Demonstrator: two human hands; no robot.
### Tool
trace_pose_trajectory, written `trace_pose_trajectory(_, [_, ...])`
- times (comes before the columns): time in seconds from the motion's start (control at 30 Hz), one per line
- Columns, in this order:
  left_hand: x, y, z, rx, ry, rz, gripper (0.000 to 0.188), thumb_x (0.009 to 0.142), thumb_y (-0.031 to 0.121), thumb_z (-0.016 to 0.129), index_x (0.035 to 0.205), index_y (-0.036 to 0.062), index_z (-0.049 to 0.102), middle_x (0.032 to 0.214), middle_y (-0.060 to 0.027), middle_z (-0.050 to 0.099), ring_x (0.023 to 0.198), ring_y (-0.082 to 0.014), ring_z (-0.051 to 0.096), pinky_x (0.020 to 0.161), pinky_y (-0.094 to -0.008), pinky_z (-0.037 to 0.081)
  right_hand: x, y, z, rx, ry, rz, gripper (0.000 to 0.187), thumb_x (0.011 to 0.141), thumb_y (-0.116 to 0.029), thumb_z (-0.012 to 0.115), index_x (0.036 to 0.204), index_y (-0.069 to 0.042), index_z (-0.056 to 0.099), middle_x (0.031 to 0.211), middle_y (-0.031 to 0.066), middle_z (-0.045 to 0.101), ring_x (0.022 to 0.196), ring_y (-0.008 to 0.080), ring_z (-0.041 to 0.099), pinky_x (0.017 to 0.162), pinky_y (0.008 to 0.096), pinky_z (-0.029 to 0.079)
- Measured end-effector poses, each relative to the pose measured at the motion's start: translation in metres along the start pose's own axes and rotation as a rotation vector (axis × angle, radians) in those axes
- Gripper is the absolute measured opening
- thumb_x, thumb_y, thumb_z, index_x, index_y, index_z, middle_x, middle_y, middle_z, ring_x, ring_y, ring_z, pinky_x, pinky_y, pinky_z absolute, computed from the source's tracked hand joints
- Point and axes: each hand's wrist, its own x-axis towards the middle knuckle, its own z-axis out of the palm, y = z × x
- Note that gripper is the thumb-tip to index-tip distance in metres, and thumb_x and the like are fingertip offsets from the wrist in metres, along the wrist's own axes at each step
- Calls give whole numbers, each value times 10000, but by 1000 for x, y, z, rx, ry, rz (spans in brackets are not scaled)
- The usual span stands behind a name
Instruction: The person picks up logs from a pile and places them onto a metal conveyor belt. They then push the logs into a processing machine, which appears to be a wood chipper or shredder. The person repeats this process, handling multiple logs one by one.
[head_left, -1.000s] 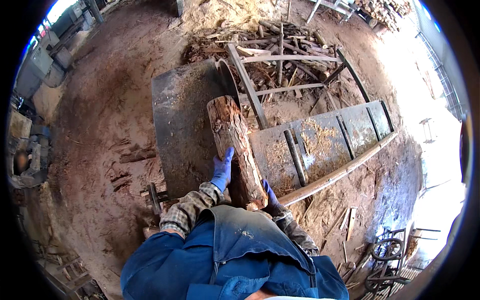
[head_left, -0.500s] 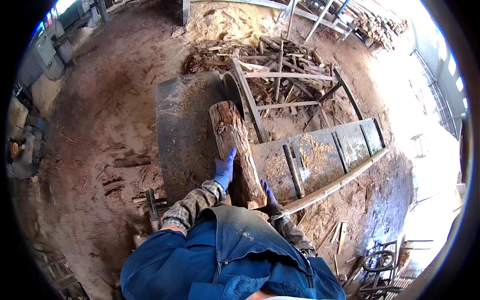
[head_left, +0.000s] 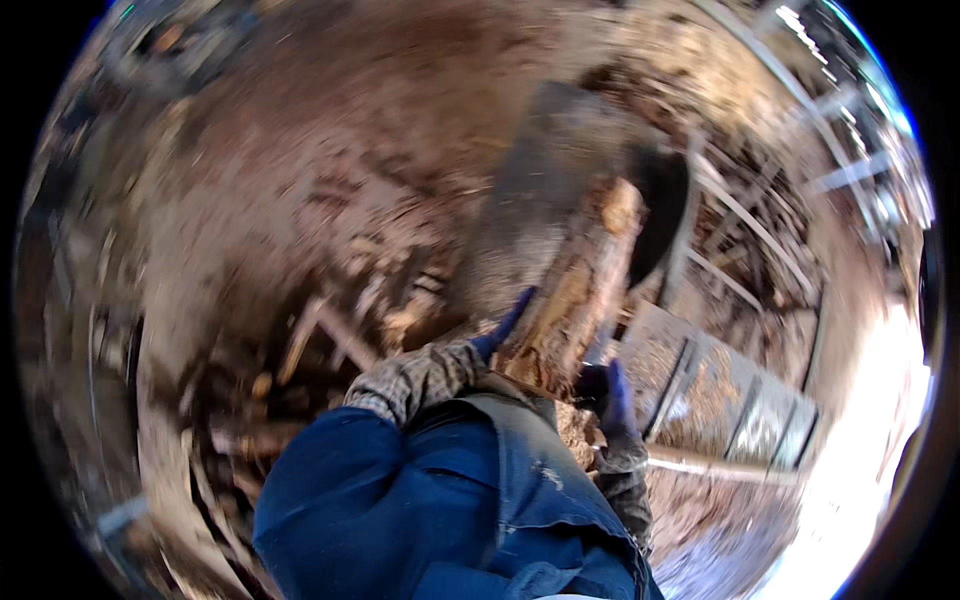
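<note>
A thick log [head_left: 575, 295] with rough, partly peeled bark lies lengthwise in front of me, its near end close to my apron. My left hand [head_left: 507, 327], in a blue-purple glove, grips its left side near that end. At the right of the same end, my right hand [head_left: 607, 393] holds on in a similar glove. Under and beyond the log is a dark metal table top [head_left: 515, 210]. A large dark disc [head_left: 660, 225], like a saw blade, stands at the log's far right. Motion blur smears the picture, and some fingers are hidden.
To the right, a metal bed with crossbars [head_left: 730, 400] carries sawdust. Behind it lies a heap of wood offcuts [head_left: 765, 215] around a frame. Loose wood pieces [head_left: 330, 335] lie on the ground at my left. Reddish-brown dirt ground [head_left: 290, 150] stretches beyond the table.
My view has turned left, so table and bed appear farther right. The log's far end now points right instead of left in the picture. Both hands remain on the log.
</note>
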Motion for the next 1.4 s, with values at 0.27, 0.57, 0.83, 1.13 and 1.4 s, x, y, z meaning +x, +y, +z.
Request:
trace_pose_trajectory(0.27, [-148,37,15,331,-94,314,482,1049,238,330,1491,62,252,1545,-42,236,1412,-160,229,1173,-305,171,70,42,61,261,-78,-170,716,970,-585,343,1475,-80,291,1476,81,358,1326,255,372,1097,399,307])
trace_pose_trajectory(0.57, [-209,140,71,350,228,-508,1009,802,646,623,1474,-8,250,1532,-153,245,1428,-217,186,1168,-339,141,49,89,83,94,180,-487,640,993,-551,314,1474,-129,303,1464,53,365,1316,245,366,1111,383,272])
trace_pose_trajectory(0.83, [-223,238,57,400,131,-263,1153,749,691,650,1485,-37,145,1492,-188,296,1383,-265,273,1141,-356,212,101,70,133,326,49,-406,624,987,-547,347,1434,-111,357,1363,63,452,1206,231,450,1051,378,350])
trace_pose_trajectory(1.13, [-152,364,-141,-52,120,89,798,932,610,426,1504,99,206,1455,-121,374,1307,-235,391,1055,-361,353,205,-78,349,377,-464,-418,610,981,-543,383,1388,-90,418,1249,75,551,1083,215,543,982,373,438])
trace_pose_trajectory(1.4, [-170,489,-400,-750,21,415,786,889,706,382,1395,106,417,1294,-90,538,1120,-244,534,983,-400,436,295,-64,667,-233,-499,-612,569,981,-244,543,1419,25,298,1213,46,510,1047,129,512,931,266,429])
